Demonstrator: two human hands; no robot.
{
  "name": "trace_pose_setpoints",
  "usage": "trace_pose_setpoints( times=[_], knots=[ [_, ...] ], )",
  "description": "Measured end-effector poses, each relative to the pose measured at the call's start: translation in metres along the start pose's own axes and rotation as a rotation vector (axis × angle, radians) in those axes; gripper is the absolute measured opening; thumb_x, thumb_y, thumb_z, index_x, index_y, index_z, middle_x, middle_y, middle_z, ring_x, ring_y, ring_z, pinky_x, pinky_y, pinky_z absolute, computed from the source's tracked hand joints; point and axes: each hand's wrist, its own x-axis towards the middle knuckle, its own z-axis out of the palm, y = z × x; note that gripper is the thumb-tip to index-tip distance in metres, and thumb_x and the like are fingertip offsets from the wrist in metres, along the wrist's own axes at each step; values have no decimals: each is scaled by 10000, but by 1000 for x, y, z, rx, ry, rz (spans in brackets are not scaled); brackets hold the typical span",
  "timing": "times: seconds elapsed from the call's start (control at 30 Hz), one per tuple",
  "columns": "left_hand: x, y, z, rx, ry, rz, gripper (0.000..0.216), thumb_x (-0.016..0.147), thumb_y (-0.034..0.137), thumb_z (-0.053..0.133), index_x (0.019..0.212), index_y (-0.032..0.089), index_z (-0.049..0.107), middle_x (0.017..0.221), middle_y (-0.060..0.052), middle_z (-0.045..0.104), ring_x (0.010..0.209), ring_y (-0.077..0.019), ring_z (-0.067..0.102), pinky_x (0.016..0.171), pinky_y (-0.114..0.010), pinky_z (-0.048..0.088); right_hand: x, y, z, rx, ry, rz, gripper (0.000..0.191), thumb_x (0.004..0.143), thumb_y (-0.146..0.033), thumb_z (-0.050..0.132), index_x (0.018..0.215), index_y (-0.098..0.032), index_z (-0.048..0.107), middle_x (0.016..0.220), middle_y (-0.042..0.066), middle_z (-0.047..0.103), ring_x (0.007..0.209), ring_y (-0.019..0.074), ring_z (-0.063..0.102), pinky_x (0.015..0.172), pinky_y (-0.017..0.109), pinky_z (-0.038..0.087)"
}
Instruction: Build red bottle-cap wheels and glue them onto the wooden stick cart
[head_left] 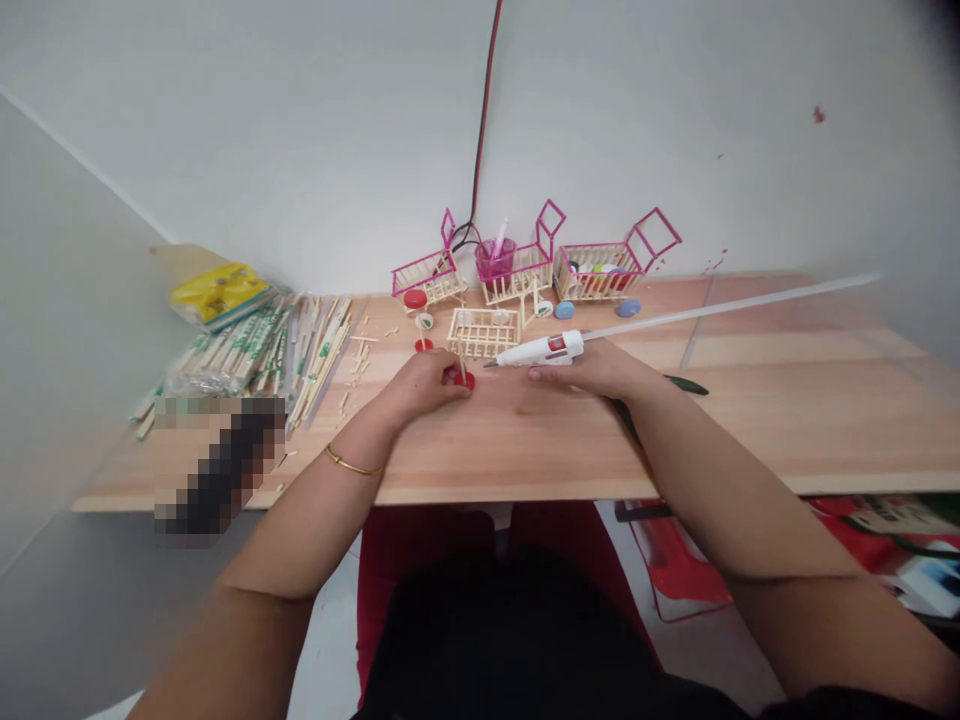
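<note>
My left hand (431,385) rests low over the table, its fingers closed at a red bottle cap (466,381) with a short wooden stick standing up from it. In my right hand (592,370) is a white hot glue gun (541,348), a long clear glue stick (720,308) trailing out of its back. Its nozzle points left, near the capped stick. Just behind lies a small frame of bare wooden sticks (484,333) with pale caps on it. Another red cap (424,345) with an upright stick stands to the left.
Along the wall stand small stick carts with purple edges (600,272) and a purple cup (495,260). Blue caps (564,311) lie before them. Packed chopsticks (240,345) and a yellow bag (221,290) fill the left side. A cable (485,120) runs down the wall.
</note>
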Motion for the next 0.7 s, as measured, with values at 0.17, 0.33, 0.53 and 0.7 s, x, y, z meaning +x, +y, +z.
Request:
trace_pose_setpoints(
  times=[0.17,0.33,0.53,0.7],
  knots=[
    [1,0,-1,-1,-14,-15,152,676,254,690,781,159,632,651,12,525,587,-116,437,561,-256,323,-1,-2,0,21,-14,3,377,693,-489,702,958,-222,718,972,36,743,927,268,674,795,367,535],
    [0,2,-3,-21,-19,-21,153,676,234,684,806,162,649,660,14,525,593,-117,440,559,-252,324,0,0,1,32,-48,-26,391,696,-515,697,969,-236,715,991,29,741,940,269,672,795,363,534],
    [0,0,-3,-44,-25,-33,224,627,272,735,788,169,618,662,30,509,591,-116,436,552,-247,320,-1,-4,1,3,-92,-30,334,705,-518,682,899,-246,710,912,15,744,858,249,677,724,331,529],
    [0,0,-5,-85,-14,-56,293,615,270,756,845,175,601,673,38,501,586,-110,434,559,-245,331,0,-2,1,13,-71,-21,334,699,-517,684,851,-219,691,847,27,728,801,237,663,672,320,506]
  ],
)
